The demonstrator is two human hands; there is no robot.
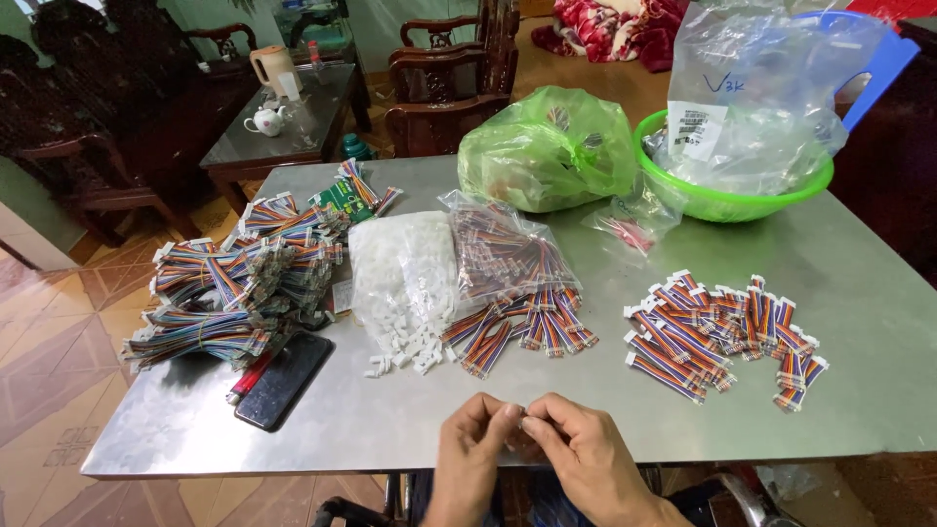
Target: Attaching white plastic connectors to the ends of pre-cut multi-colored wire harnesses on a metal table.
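My left hand (470, 446) and my right hand (584, 451) meet at the table's near edge, fingertips pinched together on a small part that the fingers hide. Just beyond them lie short multicoloured ribbon cables (517, 327) spilling from a clear bag (503, 249), beside a bag of small white plastic connectors (403, 283). A loose heap of finished-looking ribbon cables with white ends (720, 335) lies to the right. Bundled ribbon cables (234, 283) are stacked at the left.
The metal table (839, 263) also carries a black phone (285, 379) with a red pen, a green bag (547, 151), a green basin (732, 200) holding clear bags, and a small green circuit board (344, 198). Dark wooden chairs and a tea table stand behind.
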